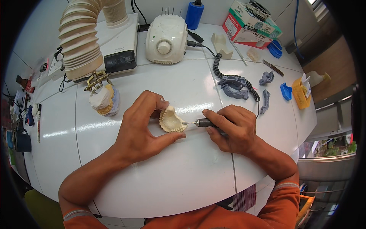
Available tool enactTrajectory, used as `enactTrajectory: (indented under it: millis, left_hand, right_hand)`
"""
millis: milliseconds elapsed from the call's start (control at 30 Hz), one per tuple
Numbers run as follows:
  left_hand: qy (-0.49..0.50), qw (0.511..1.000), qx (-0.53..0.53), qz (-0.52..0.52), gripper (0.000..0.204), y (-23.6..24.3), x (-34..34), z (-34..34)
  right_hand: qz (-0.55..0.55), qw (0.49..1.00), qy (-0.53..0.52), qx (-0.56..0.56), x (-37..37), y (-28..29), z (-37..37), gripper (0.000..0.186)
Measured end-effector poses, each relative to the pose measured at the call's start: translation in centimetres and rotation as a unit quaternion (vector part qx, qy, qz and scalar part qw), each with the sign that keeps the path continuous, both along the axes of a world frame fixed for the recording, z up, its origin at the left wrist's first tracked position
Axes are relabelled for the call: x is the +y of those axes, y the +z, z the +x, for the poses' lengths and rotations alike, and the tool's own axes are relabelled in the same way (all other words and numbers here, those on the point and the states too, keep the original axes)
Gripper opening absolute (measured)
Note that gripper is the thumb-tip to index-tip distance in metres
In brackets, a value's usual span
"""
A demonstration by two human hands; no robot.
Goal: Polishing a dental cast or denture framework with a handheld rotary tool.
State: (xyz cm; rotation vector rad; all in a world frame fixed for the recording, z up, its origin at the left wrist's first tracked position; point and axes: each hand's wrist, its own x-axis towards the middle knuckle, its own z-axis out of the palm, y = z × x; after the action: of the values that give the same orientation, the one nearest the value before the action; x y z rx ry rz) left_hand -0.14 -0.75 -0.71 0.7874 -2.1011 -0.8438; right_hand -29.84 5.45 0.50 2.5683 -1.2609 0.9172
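Note:
Near the middle of the table, my left hand grips a cream dental cast between thumb and fingers. Its row of teeth faces left and toward me, and the arch's hollow side is up. My right hand is closed around a dark rotary handpiece, held like a pen. The thin metal bur at its tip meets the right edge of the cast; whether it is spinning I cannot tell. A coiled black cord runs on the table behind my right hand.
A white control unit with a knob stands at the back, beside a ribbed suction hose. Left lies an articulator with plaster casts. Grey impression pieces, a knife, a yellow basket and stacked boxes occupy the right.

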Motion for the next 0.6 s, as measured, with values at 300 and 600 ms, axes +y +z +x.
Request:
enactTrajectory:
  millis: [300,600]
  left_hand:
    - [0.001,1.0,-0.013,0.002,0.076,0.24,0.02,0.0]
    - [0.029,0.999,0.023,0.027,0.074,0.04,0.14,-0.26]
  right_hand:
    - [0.012,1.0,-0.002,0.008,0.15,0.15,-0.14,0.04]
    - [0.01,1.0,0.014,-0.003,0.03,0.1,-0.18,0.045]
